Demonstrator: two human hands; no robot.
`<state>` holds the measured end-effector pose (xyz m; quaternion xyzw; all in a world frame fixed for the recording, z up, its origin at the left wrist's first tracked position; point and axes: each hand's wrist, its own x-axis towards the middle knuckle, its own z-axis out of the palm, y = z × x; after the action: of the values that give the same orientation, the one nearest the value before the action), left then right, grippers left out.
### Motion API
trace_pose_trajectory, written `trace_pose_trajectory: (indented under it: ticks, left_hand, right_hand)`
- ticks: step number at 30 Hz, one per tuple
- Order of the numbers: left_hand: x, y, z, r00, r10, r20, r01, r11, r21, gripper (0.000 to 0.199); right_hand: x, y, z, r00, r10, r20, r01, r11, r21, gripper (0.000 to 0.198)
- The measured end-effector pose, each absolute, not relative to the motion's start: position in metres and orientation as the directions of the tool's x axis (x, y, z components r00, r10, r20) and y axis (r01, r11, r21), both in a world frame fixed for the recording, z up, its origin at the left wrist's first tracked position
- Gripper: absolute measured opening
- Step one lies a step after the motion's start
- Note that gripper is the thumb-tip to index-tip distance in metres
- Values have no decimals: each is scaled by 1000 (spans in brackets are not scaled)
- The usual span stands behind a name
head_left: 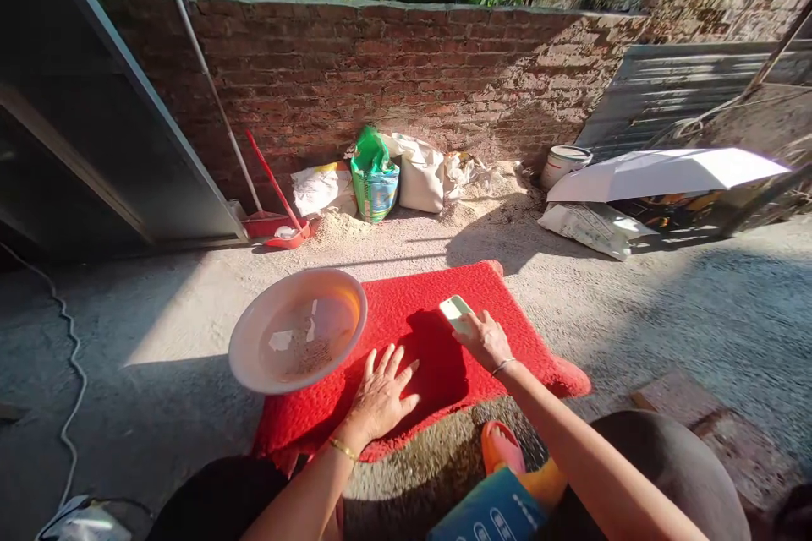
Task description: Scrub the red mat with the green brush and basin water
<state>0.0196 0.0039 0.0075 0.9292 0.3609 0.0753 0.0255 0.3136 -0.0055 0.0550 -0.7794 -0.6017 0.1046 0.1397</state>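
A red mat [431,296] with a nubbly, wet-looking surface lies spread in front of me, its near edge draping down. My left hand [381,393] rests flat on its near part, fingers spread and holding nothing. My right hand [485,340] grips a pale green scrub brush [455,311] against the mat, farther out and to the right. The bristles are hidden beneath its flat back. To the left, a wide pale pink basin [254,347] with cloudy water inside stands partly over the mat's left side.
A red dustpan [279,230], a green bag [374,177] and a white sack [422,173] sit along the brick wall [317,76]. A white umbrella [660,173] is open at right. A grey cable [76,355] runs at left. Loose bricks [710,406] lie at lower right.
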Motion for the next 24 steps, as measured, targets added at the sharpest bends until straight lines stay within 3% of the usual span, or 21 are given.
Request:
trace_pose_trajectory:
  ticks: [3,7,10,12,16,20,22,24]
  left_hand:
    - [20,4,8,726,677,120,671,-736,90,59]
    - [21,3,3,720,680,139,676,-732,85,62]
    - [21,2,1,724,676,139,668,-737,105,63]
    - [21,2,1,723,679,125,668,-734,123,64]
    - [20,1,5,726,683,77,671,-729,139,63]
    - [18,1,7,737,672,69,661,-739,133,63]
    - [18,2,6,740,668,75,657,-742,132,64]
    - [18,1,5,738,670,78,658,-741,134,64]
  right_hand:
    - [320,-5,60,254,967,-36,922,-253,-293,41]
    - [392,-32,70,570,812,-126,792,-584,-175,48]
    - [428,-45,75,714,693,-103,680,-721,-135,55]
    - [419,-37,74,690,720,-71,700,-690,-184,55]
    - [336,11,60,412,911,-12,867,-396,-303,46]
    - [265,57,52,188,982,20,929,-171,-327,42]
    - [265,66,52,172,985,5,931,-160,-327,42]
    - [292,63,56,255,966,-33,915,-253,-316,44]
